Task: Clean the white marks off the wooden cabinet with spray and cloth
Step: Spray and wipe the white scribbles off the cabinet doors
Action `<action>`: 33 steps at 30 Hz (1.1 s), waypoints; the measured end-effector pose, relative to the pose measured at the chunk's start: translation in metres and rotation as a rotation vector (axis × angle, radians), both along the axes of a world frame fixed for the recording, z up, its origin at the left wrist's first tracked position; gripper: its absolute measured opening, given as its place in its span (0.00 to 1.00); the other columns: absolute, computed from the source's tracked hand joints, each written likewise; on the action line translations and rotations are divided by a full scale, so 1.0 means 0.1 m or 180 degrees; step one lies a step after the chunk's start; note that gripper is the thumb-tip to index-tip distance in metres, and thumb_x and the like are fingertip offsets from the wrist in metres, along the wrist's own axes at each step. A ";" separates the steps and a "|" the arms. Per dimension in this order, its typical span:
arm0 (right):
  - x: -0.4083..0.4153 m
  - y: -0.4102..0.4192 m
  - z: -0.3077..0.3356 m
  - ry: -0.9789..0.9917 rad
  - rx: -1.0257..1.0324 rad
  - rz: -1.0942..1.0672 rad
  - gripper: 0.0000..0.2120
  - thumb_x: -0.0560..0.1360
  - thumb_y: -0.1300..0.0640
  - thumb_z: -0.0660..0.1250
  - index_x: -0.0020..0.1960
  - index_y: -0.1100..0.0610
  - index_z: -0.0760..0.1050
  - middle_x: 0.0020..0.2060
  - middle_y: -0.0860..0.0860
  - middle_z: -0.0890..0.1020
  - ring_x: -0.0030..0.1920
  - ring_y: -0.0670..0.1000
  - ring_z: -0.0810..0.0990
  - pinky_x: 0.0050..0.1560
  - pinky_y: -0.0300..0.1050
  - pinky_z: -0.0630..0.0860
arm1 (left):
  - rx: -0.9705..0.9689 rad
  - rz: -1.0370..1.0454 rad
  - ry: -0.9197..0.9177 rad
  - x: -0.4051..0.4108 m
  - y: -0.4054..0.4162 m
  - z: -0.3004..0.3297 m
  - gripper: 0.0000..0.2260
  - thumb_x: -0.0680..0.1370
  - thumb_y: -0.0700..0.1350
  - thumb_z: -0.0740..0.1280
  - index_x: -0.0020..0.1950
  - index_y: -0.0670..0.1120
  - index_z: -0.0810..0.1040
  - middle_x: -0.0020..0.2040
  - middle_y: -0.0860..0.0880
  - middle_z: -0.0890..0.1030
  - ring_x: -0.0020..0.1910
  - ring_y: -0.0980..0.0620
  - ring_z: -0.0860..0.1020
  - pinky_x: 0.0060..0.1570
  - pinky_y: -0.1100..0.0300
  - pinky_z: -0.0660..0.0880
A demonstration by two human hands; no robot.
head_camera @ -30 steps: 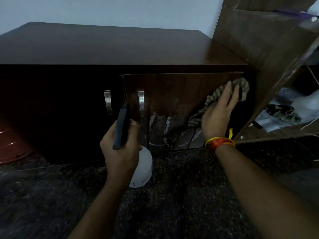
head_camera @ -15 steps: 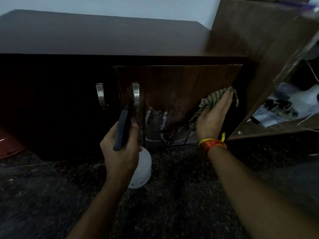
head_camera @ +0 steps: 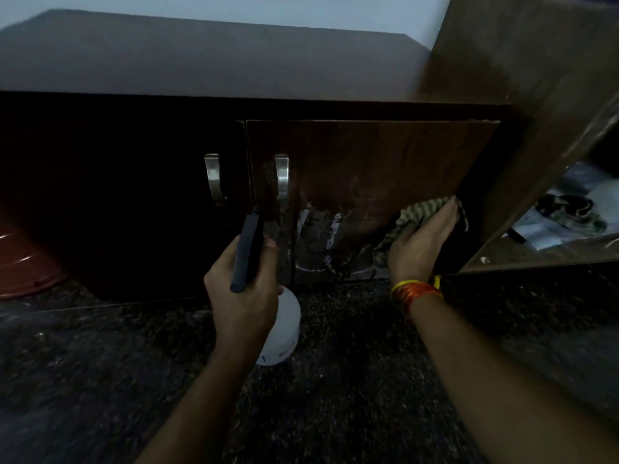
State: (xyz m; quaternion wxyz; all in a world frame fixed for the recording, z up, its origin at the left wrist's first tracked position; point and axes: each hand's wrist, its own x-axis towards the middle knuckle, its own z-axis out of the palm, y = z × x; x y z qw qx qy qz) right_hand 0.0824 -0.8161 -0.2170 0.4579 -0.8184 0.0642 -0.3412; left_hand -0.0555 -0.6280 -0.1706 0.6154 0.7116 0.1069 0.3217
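Streaking the lower part of the dark brown wooden cabinet door (head_camera: 371, 169), the white marks (head_camera: 316, 241) sit at centre frame, just right of the curved metal handle (head_camera: 282, 177). They run in upright smears with a pale band along the door's bottom edge, so the cleaning looks well short of done; the upper half of the door reads as bare wood, though the light is dim and faint residue there may be hidden.

At the door's lower right corner the right hand (head_camera: 418, 244) presses a striped grey-green cloth (head_camera: 423, 212) against the wood, fingers laid flat over it and lightly bunching it. The cloth lies just right of the marks and has not yet covered them. The left hand (head_camera: 243, 296), at lower centre, grips the white plastic spray bottle (head_camera: 283, 328) by its dark trigger head (head_camera: 246, 252), fingers wrapped round, nozzle aimed toward the door near the handle.

Left of the door, a second darker door carries a matching handle (head_camera: 212, 179). Below lies the speckled dark floor (head_camera: 351, 380); a reddish-brown basin (head_camera: 23, 266) shows at the left edge, and an open wooden shelf (head_camera: 536, 252) holding pale clutter at the right.
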 end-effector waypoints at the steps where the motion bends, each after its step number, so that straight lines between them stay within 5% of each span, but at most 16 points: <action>1: -0.04 0.02 -0.07 0.0140 0.0044 0.0045 0.31 0.75 0.73 0.54 0.75 0.69 0.47 0.75 0.65 0.51 0.76 0.61 0.51 0.68 0.24 0.41 | -0.0033 0.0008 0.0020 0.00 0.01 -0.01 0.12 0.77 0.47 0.63 0.40 0.40 0.75 0.32 0.31 0.74 0.27 0.39 0.72 0.27 0.68 0.71; 6: -0.07 0.19 -0.01 0.0097 0.0038 -0.0091 0.32 0.72 0.69 0.53 0.75 0.70 0.48 0.74 0.66 0.52 0.75 0.64 0.52 0.69 0.27 0.40 | -0.0008 0.0070 0.0053 -0.02 0.06 -0.05 0.12 0.80 0.44 0.65 0.42 0.36 0.76 0.29 0.32 0.72 0.25 0.44 0.72 0.26 0.65 0.71; 11: -0.20 0.63 0.56 -0.0593 -0.0302 0.0245 0.32 0.74 0.72 0.56 0.76 0.66 0.50 0.76 0.62 0.51 0.75 0.54 0.53 0.65 0.21 0.46 | 0.0010 0.0126 -0.0017 0.00 0.11 0.00 0.09 0.80 0.41 0.63 0.40 0.42 0.75 0.33 0.30 0.74 0.25 0.42 0.72 0.26 0.65 0.71; 16: -0.24 0.86 0.32 -0.0749 -0.1256 0.0422 0.29 0.77 0.72 0.52 0.76 0.65 0.49 0.76 0.62 0.51 0.77 0.59 0.50 0.74 0.51 0.59 | 0.0072 0.0145 -0.0056 -0.02 0.16 -0.02 0.12 0.80 0.44 0.64 0.40 0.38 0.75 0.32 0.30 0.74 0.25 0.41 0.71 0.26 0.65 0.70; 19: -0.34 0.89 -0.05 -0.0431 -0.2030 0.0617 0.32 0.76 0.73 0.53 0.77 0.65 0.43 0.76 0.63 0.49 0.77 0.61 0.46 0.77 0.51 0.47 | 0.0035 0.0153 0.0016 -0.06 0.20 -0.05 0.12 0.80 0.44 0.65 0.42 0.37 0.76 0.30 0.31 0.73 0.26 0.40 0.71 0.27 0.66 0.70; 25: -0.37 0.92 0.20 -0.0548 -0.1951 0.0806 0.33 0.73 0.77 0.51 0.76 0.65 0.49 0.76 0.63 0.53 0.75 0.62 0.54 0.74 0.56 0.58 | 0.0091 0.0213 -0.0002 -0.07 0.25 0.00 0.11 0.81 0.43 0.64 0.38 0.48 0.72 0.38 0.30 0.76 0.27 0.37 0.72 0.27 0.52 0.71; 28: -0.35 1.04 0.35 -0.0689 -0.1865 0.0860 0.30 0.75 0.75 0.51 0.76 0.66 0.50 0.76 0.63 0.53 0.76 0.62 0.52 0.76 0.55 0.53 | 0.0109 0.0226 0.0006 -0.06 0.28 0.00 0.10 0.81 0.42 0.64 0.38 0.46 0.72 0.36 0.30 0.76 0.27 0.37 0.72 0.26 0.53 0.71; 33: -0.42 1.10 -0.05 -0.0439 -0.1883 0.0920 0.31 0.75 0.73 0.53 0.76 0.65 0.48 0.75 0.63 0.52 0.75 0.64 0.55 0.73 0.56 0.60 | 0.0083 0.0207 0.0127 -0.11 0.34 -0.05 0.08 0.80 0.42 0.64 0.42 0.41 0.74 0.36 0.30 0.75 0.27 0.39 0.72 0.27 0.55 0.72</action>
